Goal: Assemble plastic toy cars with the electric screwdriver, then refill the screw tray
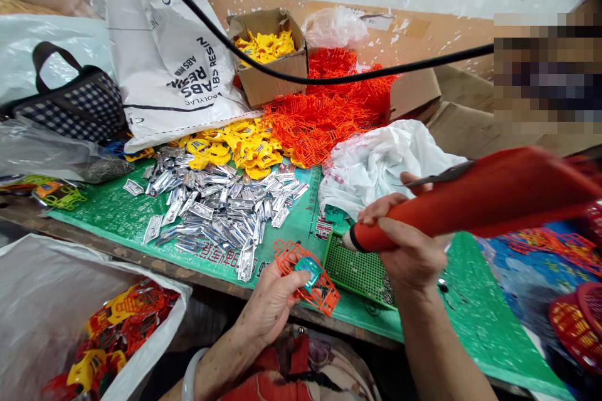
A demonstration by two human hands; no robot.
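Note:
My left hand (275,294) pinches an orange openwork plastic part (327,297) with a small teal plastic piece (308,271) on it, at the table's front edge. My right hand (414,250) is wrapped round a red power screwdriver (437,213), which has a dark lever along its top and a black collar near its pale tip. The tip points left, above a green mesh basket (350,263) that holds small metal bits, probably screws. A gap separates the tip from the orange part. The tool's far end is blurred at the right edge.
Silvery metal plates (226,207) lie heaped on the green table cover (108,200), with yellow plastic parts (254,144) and orange frames (329,113) behind. An open white sack (160,326) stands front left. A black cable (282,79) crosses above. A person (545,69) is at right.

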